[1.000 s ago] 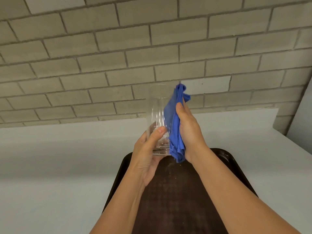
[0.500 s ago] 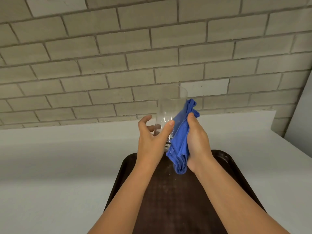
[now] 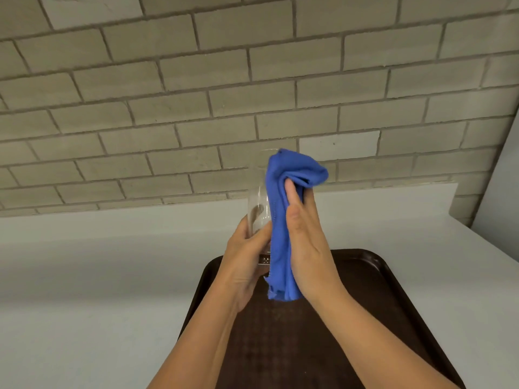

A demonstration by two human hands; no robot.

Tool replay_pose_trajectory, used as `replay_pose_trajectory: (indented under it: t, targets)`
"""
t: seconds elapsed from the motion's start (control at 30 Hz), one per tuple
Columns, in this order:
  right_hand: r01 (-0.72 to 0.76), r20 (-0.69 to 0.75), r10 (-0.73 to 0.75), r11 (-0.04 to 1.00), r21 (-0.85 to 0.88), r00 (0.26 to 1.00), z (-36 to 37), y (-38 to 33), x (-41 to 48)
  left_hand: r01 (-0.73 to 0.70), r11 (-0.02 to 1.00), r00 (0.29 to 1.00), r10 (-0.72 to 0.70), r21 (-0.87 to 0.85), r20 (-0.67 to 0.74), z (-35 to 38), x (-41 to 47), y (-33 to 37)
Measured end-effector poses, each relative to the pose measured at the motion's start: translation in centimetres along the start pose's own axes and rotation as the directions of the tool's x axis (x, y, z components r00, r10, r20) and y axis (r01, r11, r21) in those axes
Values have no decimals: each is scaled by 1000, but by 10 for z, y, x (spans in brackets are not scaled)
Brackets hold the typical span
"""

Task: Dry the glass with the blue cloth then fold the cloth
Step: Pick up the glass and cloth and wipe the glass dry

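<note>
A clear tall glass [image 3: 257,197] is held upright in the air above the tray, mouth up. My left hand [image 3: 247,256] grips its lower part and base from the left. The bunched blue cloth [image 3: 282,220] is pressed against the glass's right side, reaching from the rim down past the base. My right hand [image 3: 306,242] holds the cloth flat against the glass, fingers pointing up. Most of the glass's right half is hidden behind the cloth.
A dark brown tray [image 3: 365,290] lies on the white counter [image 3: 98,276] below my hands. A grey brick wall [image 3: 224,94] rises behind the counter. A white panel [image 3: 505,186] stands at the right edge.
My left hand has closed back around the glass's base. My right hand has slid the cloth upward along the glass, so it now reaches the rim.
</note>
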State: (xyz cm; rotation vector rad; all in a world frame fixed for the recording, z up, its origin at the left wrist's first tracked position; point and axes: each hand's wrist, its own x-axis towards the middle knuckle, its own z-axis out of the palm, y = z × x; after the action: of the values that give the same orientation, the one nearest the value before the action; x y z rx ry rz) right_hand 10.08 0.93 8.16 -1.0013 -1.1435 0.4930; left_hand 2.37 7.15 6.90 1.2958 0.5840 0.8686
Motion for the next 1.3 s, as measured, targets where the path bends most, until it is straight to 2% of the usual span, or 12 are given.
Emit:
replay_pose_trajectory:
  t: [0.1, 0.23, 0.33, 0.4, 0.47, 0.67, 0.77, 0.87, 1.07, 1.13, 1.2, 1.3]
  targets:
    - [70, 4, -70, 990, -126, 998, -3, -4, 27, 8, 993, 997, 2, -118, 84, -2, -1, 3]
    - [-88, -16, 89, 996, 27, 996, -8, -5, 50, 49, 965, 993, -19, -256, 119, -6, 2, 3]
    - [-232, -12, 236, 961, 153, 972, -10, -1, 45, 48, 964, 994, -20, -263, 109, -7, 3, -5]
    - [-404, 10, 422, 862, 305, 907, -12, 3, 36, 33, 976, 995, -11, -214, 102, -8, 2, -7]
    - [-504, 31, 528, 790, 349, 849, -13, 6, 23, 19, 992, 994, -5, -128, 109, -8, 3, -7]
    - [-487, -56, 565, 754, 441, 823, -16, 9, 12, -14, 989, 997, 2, 148, 83, 0, 4, 1]
    - [-474, -73, 557, 761, 442, 827, -20, 9, 15, -114, 889, 986, 155, 443, -58, 7, 7, 7]
    - [-446, -101, 529, 790, 420, 842, -19, 10, 17, -221, 813, 924, 352, 538, -152, 13, 4, 6]
    - [-284, -109, 307, 941, 187, 946, -9, 14, 9, -147, 793, 937, 303, 591, -174, 21, 2, 4]
    - [-245, -81, 260, 957, 155, 962, -6, 11, 4, -100, 840, 937, 259, 533, -233, 18, 4, 10]
    - [-220, -50, 227, 968, 118, 973, -1, 9, -2, -70, 925, 946, 180, 373, -270, 12, 6, 14]
    - [-115, -2, 115, 993, 5, 993, 6, 7, -17, -68, 991, 979, 89, 114, -185, 2, 7, 8]
